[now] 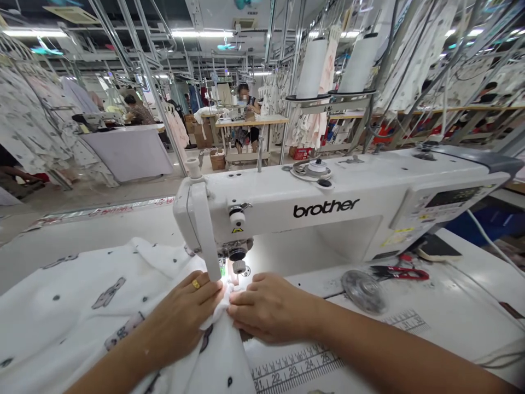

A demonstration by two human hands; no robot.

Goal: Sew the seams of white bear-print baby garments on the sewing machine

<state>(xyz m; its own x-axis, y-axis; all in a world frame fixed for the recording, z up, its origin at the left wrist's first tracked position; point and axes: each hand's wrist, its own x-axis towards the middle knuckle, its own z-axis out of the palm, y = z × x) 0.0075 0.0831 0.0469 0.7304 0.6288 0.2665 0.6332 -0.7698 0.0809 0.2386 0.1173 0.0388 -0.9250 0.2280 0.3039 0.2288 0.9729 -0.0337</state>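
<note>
White fabric (pixel 94 273) with grey animal prints and dark dots spreads over the left of the table and under the head of a white sewing machine (pixel 266 202). My left hand (pixel 184 306), a gold ring on one finger, is closed on the fabric just in front of the lit needle area. Close beside it, my right hand (pixel 274 309) pinches a gathered fold of the same cloth. The fingertips of both hands nearly meet below the presser foot, which is partly hidden by the machine's head and my fingers.
Red-handled thread snips (pixel 402 273) and a round clear dish (pixel 363 291) lie right of my right hand. A ruler scale (pixel 299 372) marks the tabletop. Thread cones (pixel 312 68) stand behind the machine. Other people work at machines farther back.
</note>
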